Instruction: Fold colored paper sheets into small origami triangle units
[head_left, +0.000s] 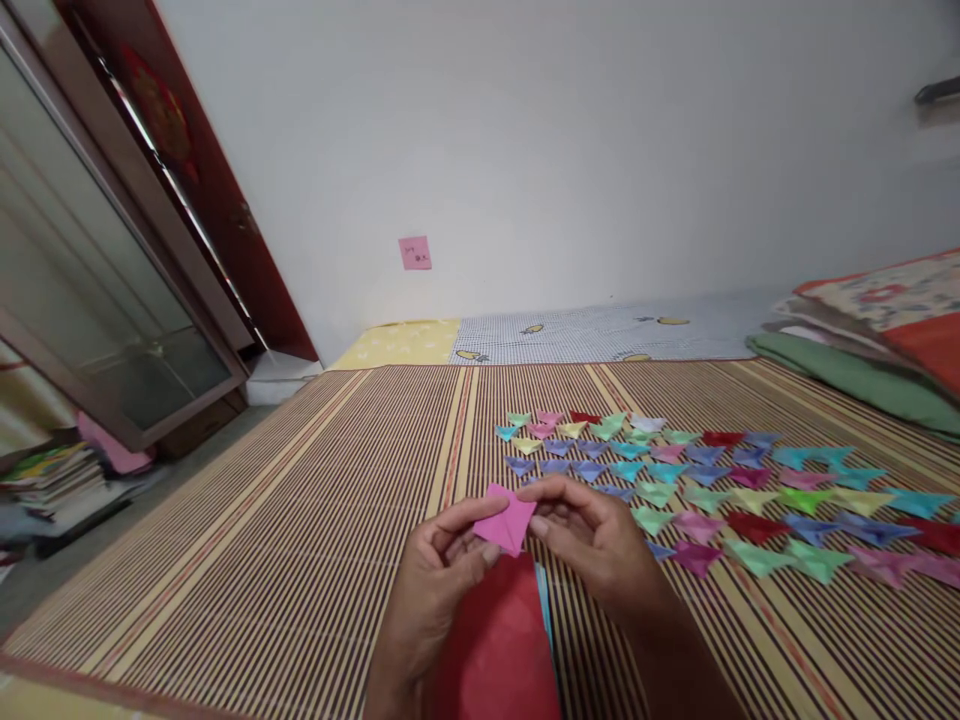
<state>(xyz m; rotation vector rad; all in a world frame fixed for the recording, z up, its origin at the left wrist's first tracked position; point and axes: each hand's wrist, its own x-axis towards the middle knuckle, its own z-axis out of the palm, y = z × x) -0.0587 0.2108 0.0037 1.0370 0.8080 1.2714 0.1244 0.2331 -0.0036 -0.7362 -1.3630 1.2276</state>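
A pink folded paper (507,522), creased down its middle and pointed at the bottom, is held up between my two hands. My left hand (442,560) pinches its left side, thumb below and fingers above and behind. At its right edge, my right hand (589,535) grips with the thumb and fingertips. Under the hands lies a red flat sheet or board (499,650), with a thin light-blue edge (543,600) showing along its right side. Several rows of small folded paper pieces (697,555) in many colours spread to the right of my hands.
A striped woven mat (315,520) covers the bed. Folded bedding (855,375) is stacked at the right, and a patterned sheet (585,335) runs along the wall. A pink note (415,253) sticks to the wall. At the left are a glass-panelled door (97,260) and piled books (56,480).
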